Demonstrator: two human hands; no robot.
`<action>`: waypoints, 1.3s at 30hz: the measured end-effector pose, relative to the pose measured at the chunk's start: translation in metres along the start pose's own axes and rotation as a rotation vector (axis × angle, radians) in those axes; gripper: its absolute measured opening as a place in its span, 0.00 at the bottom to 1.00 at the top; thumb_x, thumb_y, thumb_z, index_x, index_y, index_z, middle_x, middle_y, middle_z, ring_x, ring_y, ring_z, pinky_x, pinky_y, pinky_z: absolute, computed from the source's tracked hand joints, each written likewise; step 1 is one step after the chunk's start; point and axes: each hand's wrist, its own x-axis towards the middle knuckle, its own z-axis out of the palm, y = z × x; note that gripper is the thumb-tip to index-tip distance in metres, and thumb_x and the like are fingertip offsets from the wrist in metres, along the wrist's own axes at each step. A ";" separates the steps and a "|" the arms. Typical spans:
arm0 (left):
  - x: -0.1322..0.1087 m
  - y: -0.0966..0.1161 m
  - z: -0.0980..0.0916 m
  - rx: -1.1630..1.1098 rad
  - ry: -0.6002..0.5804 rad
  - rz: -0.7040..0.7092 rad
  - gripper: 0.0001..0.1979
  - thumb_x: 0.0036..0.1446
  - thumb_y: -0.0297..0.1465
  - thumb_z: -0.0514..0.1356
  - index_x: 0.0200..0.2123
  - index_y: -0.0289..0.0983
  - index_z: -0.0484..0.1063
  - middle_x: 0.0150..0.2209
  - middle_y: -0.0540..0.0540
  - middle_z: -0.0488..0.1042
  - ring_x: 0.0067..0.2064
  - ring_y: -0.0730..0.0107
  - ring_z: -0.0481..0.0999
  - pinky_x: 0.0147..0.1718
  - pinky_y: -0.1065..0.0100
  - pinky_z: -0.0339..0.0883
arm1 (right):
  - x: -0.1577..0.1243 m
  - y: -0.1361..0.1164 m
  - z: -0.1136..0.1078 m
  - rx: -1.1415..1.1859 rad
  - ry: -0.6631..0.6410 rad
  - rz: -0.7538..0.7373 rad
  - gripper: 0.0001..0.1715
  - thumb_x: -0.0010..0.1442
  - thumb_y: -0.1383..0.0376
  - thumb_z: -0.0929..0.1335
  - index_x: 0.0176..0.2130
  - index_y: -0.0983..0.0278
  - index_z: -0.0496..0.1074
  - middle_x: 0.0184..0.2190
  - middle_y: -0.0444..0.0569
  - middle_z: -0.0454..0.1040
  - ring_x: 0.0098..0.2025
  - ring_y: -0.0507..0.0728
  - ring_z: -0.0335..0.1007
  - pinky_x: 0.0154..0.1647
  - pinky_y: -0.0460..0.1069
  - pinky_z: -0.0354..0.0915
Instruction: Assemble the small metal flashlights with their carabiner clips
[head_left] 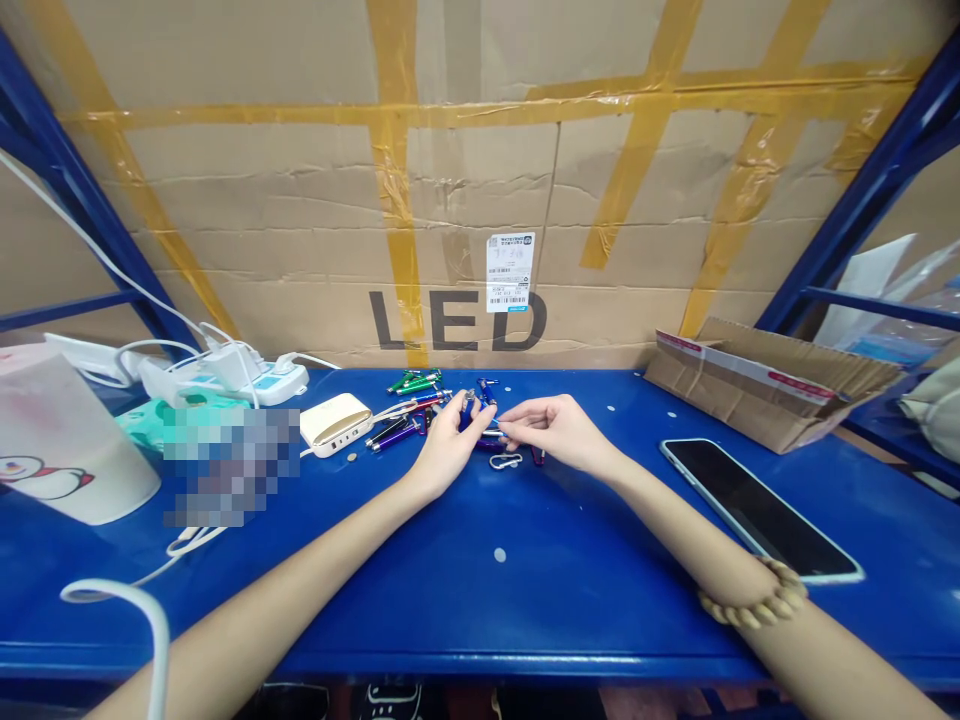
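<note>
My left hand (pixel 448 445) is closed in a pinch on a small blue keychain flashlight (pixel 469 408) above the blue shelf (pixel 480 560). My right hand (pixel 553 430) pinches a thin metal ring or clip at the flashlight's end, fingertips nearly meeting those of the left hand. A silver carabiner clip (pixel 505 461) lies on the shelf just below both hands. Behind the hands sits a pile of several coloured mini flashlights (pixel 412 400), green, purple and blue.
A smartphone (pixel 757 510) lies face up at right, a cardboard box (pixel 765 385) behind it. A cream power bank (pixel 335 423), a power strip with chargers (pixel 255 378), white cables (pixel 142 610) and a white container (pixel 60 440) occupy the left. Taped cardboard forms the back wall.
</note>
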 end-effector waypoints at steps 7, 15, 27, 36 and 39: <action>0.002 -0.005 0.001 -0.108 -0.041 0.034 0.14 0.55 0.39 0.53 0.27 0.38 0.51 0.24 0.55 0.56 0.25 0.80 0.60 0.27 0.74 0.57 | 0.002 0.009 -0.003 -0.147 0.005 -0.141 0.20 0.53 0.57 0.67 0.40 0.69 0.75 0.27 0.49 0.75 0.25 0.51 0.69 0.25 0.46 0.66; 0.002 -0.006 -0.001 0.069 0.033 0.156 0.13 0.56 0.36 0.52 0.25 0.38 0.51 0.24 0.54 0.55 0.26 0.79 0.58 0.29 0.73 0.57 | -0.002 0.013 -0.002 -0.637 -0.093 -0.530 0.17 0.62 0.62 0.61 0.48 0.64 0.70 0.31 0.49 0.71 0.32 0.52 0.66 0.34 0.47 0.62; 0.000 -0.001 -0.001 0.199 0.043 0.255 0.13 0.57 0.34 0.51 0.23 0.38 0.51 0.23 0.54 0.57 0.27 0.77 0.60 0.31 0.73 0.56 | -0.003 0.022 0.008 -0.640 -0.018 -0.570 0.14 0.61 0.63 0.62 0.29 0.67 0.71 0.21 0.43 0.62 0.23 0.48 0.56 0.26 0.44 0.54; -0.003 0.004 0.000 0.333 0.078 0.306 0.13 0.57 0.34 0.51 0.23 0.38 0.52 0.21 0.54 0.56 0.24 0.77 0.56 0.26 0.73 0.53 | -0.004 0.022 0.019 -0.602 0.162 -0.603 0.16 0.58 0.66 0.63 0.20 0.67 0.67 0.17 0.41 0.58 0.20 0.46 0.52 0.23 0.43 0.51; -0.004 0.004 0.001 0.355 0.093 0.303 0.12 0.57 0.33 0.51 0.23 0.38 0.52 0.21 0.54 0.56 0.23 0.77 0.55 0.25 0.73 0.53 | -0.005 0.021 0.020 -0.636 0.179 -0.601 0.17 0.57 0.66 0.63 0.19 0.67 0.67 0.16 0.41 0.58 0.19 0.47 0.51 0.22 0.43 0.50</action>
